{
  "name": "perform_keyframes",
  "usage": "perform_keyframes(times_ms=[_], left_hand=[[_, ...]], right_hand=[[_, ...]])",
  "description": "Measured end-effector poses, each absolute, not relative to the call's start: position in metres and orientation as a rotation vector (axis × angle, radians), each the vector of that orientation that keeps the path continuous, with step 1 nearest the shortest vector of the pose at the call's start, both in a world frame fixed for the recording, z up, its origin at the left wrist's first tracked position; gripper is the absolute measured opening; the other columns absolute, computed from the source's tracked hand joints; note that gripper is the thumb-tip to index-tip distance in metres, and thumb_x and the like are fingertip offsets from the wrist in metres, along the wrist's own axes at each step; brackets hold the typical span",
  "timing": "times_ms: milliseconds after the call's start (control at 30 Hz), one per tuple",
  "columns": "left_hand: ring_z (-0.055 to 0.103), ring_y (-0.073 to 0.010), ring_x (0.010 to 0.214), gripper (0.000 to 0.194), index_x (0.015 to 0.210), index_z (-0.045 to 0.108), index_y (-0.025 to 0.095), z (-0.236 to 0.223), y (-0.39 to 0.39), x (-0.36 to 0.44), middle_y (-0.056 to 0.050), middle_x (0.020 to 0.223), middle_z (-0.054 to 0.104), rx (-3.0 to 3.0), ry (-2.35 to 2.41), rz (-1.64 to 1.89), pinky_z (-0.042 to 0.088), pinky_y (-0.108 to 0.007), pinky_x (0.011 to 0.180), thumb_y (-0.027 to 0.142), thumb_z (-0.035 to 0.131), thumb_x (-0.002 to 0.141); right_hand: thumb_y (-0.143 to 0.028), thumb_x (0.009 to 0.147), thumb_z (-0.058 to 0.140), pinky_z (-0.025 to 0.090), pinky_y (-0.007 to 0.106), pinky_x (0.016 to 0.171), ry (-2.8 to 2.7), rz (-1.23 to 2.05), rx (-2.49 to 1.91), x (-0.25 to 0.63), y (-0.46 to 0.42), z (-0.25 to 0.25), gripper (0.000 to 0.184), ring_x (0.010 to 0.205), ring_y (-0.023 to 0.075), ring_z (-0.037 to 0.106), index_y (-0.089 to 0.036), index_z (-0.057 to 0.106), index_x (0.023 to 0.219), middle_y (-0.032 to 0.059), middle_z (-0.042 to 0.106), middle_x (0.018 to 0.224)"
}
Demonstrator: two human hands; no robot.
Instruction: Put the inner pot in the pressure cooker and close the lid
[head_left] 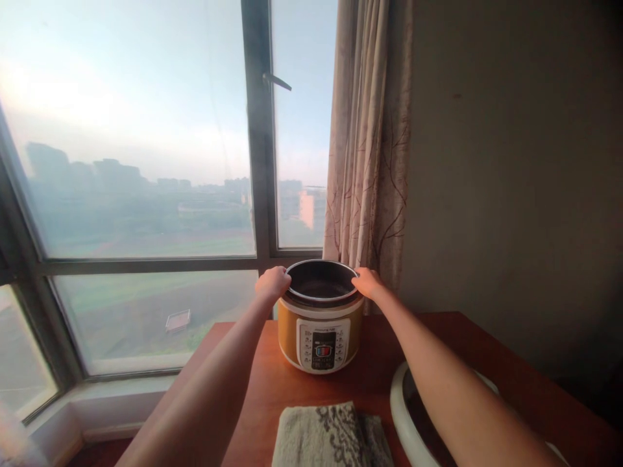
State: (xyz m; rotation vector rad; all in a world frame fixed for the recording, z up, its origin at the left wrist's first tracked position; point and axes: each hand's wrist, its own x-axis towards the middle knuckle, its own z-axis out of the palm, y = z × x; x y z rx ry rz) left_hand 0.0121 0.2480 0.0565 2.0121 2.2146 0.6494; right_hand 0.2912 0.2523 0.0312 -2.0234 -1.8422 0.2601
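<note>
Round dark cooking pot with a pale metallic rim stands at the mouth of an orange-and-white drum-shaped electric cooker, its rim above the cooker's upper edge and its lower part hidden from sight. Whether the pot's base is seated or raised cannot be told. The left hand grasps the rim on the left side, and the right hand grasps it on the right, fingers bent around the edge; both forearms reach out from the near side. On the cooker's near face is a white-framed control panel with a dark centre.

The cooker stands upright at the far end of a red-brown wooden table. Nearer lies a folded pale grey-green cloth with a dark pattern; to its right is a white-rimmed lid-like piece with a dark middle, partly hidden by the right forearm.

Beyond the table, a grey-framed window fills the left, a beige curtain with branch motifs hangs right of it, and a plain dim wall stretches farther right.
</note>
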Motion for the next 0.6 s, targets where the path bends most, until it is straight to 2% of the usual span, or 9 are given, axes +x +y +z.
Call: perform_keyframes(times_ms=[233, 367, 600], left_hand=[[0.071, -0.0293, 0.105, 0.042, 0.117, 0.074, 0.036, 0.054, 0.237, 0.011, -0.007, 0.115, 0.077, 1.990, 2.139, 0.717, 0.054, -0.037, 0.082, 0.032, 0.043, 0.089], [0.071, -0.0277, 0.104, 0.040, 0.114, 0.075, 0.034, 0.052, 0.224, 0.009, -0.007, 0.113, 0.077, 2.005, 2.109, 0.763, 0.053, -0.035, 0.082, 0.035, 0.043, 0.090], [0.071, -0.0283, 0.107, 0.042, 0.121, 0.073, 0.030, 0.049, 0.207, 0.007, -0.010, 0.118, 0.076, 1.957, 2.117, 0.823, 0.053, -0.034, 0.083, 0.041, 0.047, 0.089]], right_hand=[[-0.039, 0.098, 0.062, 0.056, 0.043, 0.089, -1.807, 0.254, -2.050, 0.291, 0.232, 0.031, 0.031, 0.104, 0.0218, 0.065, -0.019, 0.062, 0.122, 0.0078, 0.064, 0.123], [-0.039, 0.098, 0.062, 0.057, 0.043, 0.089, -1.828, 0.243, -2.016, 0.291, 0.214, 0.032, 0.031, 0.102, 0.0214, 0.066, -0.018, 0.063, 0.120, 0.0073, 0.066, 0.120], [-0.039, 0.098, 0.062, 0.057, 0.041, 0.088, -1.889, 0.248, -1.972, 0.292, 0.195, 0.032, 0.029, 0.101, 0.0207, 0.066, -0.018, 0.064, 0.118, 0.0069, 0.066, 0.118]])
